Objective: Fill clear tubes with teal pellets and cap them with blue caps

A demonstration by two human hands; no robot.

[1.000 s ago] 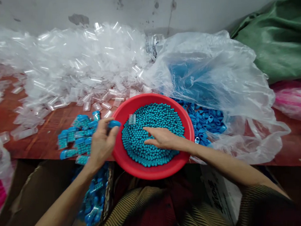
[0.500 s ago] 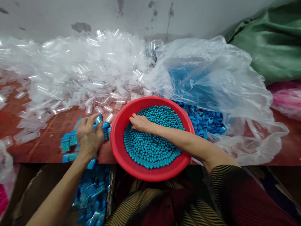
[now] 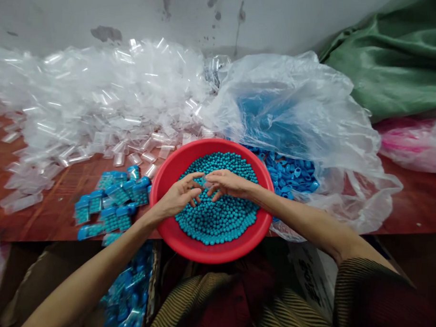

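Note:
Teal beads (image 3: 220, 220) fill a red bowl (image 3: 214, 252) at the table's front edge. Both of my hands hover over the beads, fingertips meeting at the bowl's middle. My left hand (image 3: 179, 196) comes in from the left with fingers curled toward the right hand. My right hand (image 3: 227, 182) pinches its fingertips against the left's. Whatever sits between them is too small to make out. Left of the bowl lies a cluster of bead-filled tubes with blue caps (image 3: 112, 200).
A heap of empty clear tubes (image 3: 94, 106) covers the back left of the red-brown table (image 3: 51, 212). A clear plastic bag (image 3: 302, 113) spills blue caps (image 3: 293, 173) right of the bowl. Green cloth (image 3: 396, 66), a pink bag (image 3: 413, 142). More filled tubes (image 3: 129, 295) lie below the table edge.
My left hand left the capped tubes and moved right into the bowl. My right hand drew back from the bowl's far-left rim to the middle, meeting the left.

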